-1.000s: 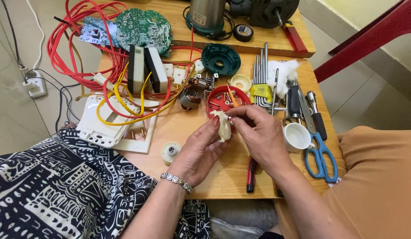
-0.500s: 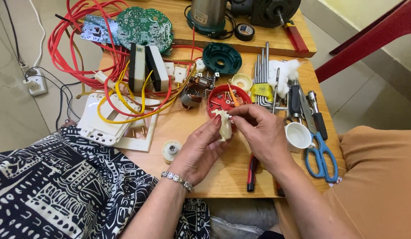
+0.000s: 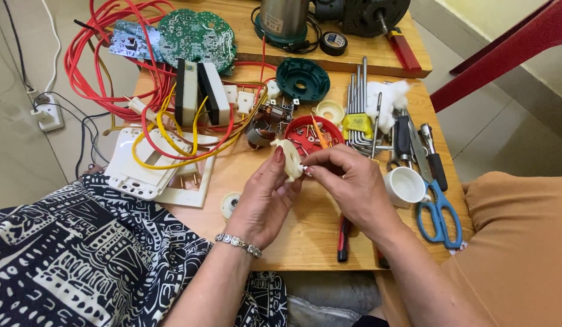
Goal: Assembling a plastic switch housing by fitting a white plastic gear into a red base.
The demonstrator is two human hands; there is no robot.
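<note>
Fingers of our left hand (image 3: 266, 200) and right hand (image 3: 347, 188) stay pinched on the small cream plastic part (image 3: 291, 160), unmoved since before, just in front of the red lid (image 3: 302, 130).

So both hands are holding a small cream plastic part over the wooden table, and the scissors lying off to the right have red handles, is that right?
Not quite. The head view shows the scissors have blue handles, not red. The rest stands: the left hand and right hand hold a small cream plastic part over the wooden table, with the scissors lying to the right.
</note>
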